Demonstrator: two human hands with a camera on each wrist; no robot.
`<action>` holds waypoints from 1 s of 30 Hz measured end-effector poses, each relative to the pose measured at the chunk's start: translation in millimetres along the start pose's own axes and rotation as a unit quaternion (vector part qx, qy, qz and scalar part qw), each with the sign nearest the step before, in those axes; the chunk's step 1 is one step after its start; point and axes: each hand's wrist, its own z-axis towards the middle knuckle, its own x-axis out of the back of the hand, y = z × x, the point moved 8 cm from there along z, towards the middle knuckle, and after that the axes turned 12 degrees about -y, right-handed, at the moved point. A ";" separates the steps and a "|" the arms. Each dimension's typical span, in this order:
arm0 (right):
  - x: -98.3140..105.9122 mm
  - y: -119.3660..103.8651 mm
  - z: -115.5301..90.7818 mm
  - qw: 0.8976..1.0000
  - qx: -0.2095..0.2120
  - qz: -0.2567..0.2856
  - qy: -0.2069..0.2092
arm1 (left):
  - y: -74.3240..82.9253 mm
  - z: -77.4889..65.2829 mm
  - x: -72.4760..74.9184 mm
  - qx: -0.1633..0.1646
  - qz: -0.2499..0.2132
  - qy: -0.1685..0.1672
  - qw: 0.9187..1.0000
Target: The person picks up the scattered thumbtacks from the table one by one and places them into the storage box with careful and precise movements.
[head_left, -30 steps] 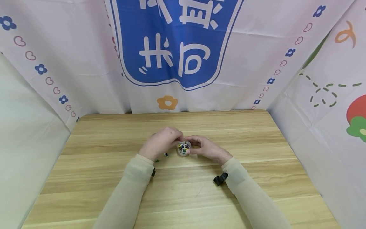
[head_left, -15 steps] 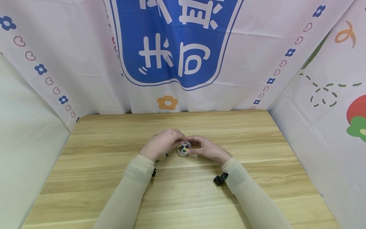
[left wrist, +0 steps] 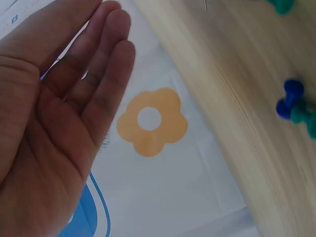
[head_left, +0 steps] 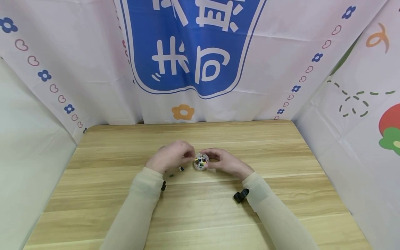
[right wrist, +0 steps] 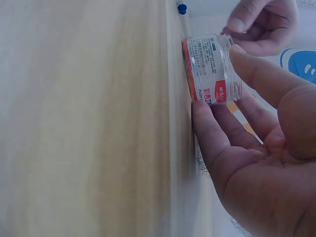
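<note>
A small clear jar [head_left: 201,162] of colourful push pins stands on the wooden table in the head view. My right hand [head_left: 227,161] grips it from the right, thumb in front and fingers behind. The right wrist view shows the jar's printed label [right wrist: 206,69] and its lidless threaded mouth. My left hand [head_left: 171,156] is just left of the jar, fingers loosely extended, and nothing shows held in it. Loose push pins lie beneath it; in the left wrist view there are a blue pin [left wrist: 291,98] and a green pin [left wrist: 307,120] close together.
Another green pin [left wrist: 282,5] sits at the top edge of the left wrist view. A printed white curtain [head_left: 250,104] hangs behind the table's back edge [head_left: 243,122]. White walls [head_left: 28,146] flank the table. Both wrists carry small black devices [head_left: 241,196].
My left hand has drawn back to the left from over the jar's rim, showing more of the loose pins. My right hand and the jar stay in place.
</note>
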 end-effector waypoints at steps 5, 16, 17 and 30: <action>-0.8 0.0 -0.2 1.000 -0.002 0.006 0.000 | -8.1 -3.5 -3.7 0.019 -0.005 -0.025 1.000; -1.1 1.6 1.0 1.000 -0.009 0.010 0.000 | -20.4 -7.2 -16.2 0.059 -0.028 -0.073 0.995; -1.1 1.8 0.8 1.000 -0.009 0.010 0.000 | -21.0 -6.9 -17.2 0.061 -0.030 -0.075 0.995; -1.1 -0.1 1.0 1.000 0.009 0.003 -0.002 | -20.9 -5.2 -23.3 0.055 -0.039 -0.086 0.994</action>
